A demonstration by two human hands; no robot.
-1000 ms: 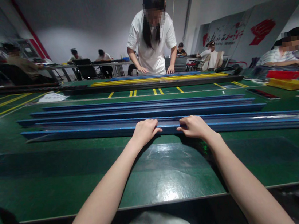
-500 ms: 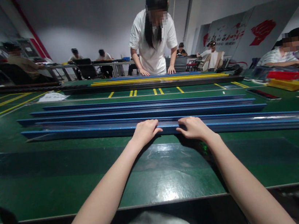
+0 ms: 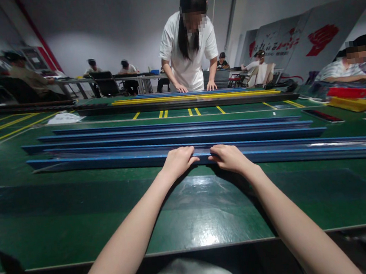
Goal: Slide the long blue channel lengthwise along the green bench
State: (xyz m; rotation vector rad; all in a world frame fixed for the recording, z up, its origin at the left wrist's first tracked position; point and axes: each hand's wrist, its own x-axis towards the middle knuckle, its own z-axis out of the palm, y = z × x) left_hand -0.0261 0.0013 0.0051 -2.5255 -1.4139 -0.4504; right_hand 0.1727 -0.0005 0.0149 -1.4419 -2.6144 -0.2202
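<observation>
1. Rail [image 3: 139,160]: lies across the table [image 3: 81,235] at 12 o'clock.
2. Left hand [image 3: 179,160], towards 11, and right hand [image 3: 229,157], towards 1: slightly apart, fingers curled over its near edge. Whether clamped: cannot tell. Central placement probably steadies it evenly.
3. Other rails [image 3: 156,141]: beyond, roughly parallel, apparently for easy reach.
</observation>
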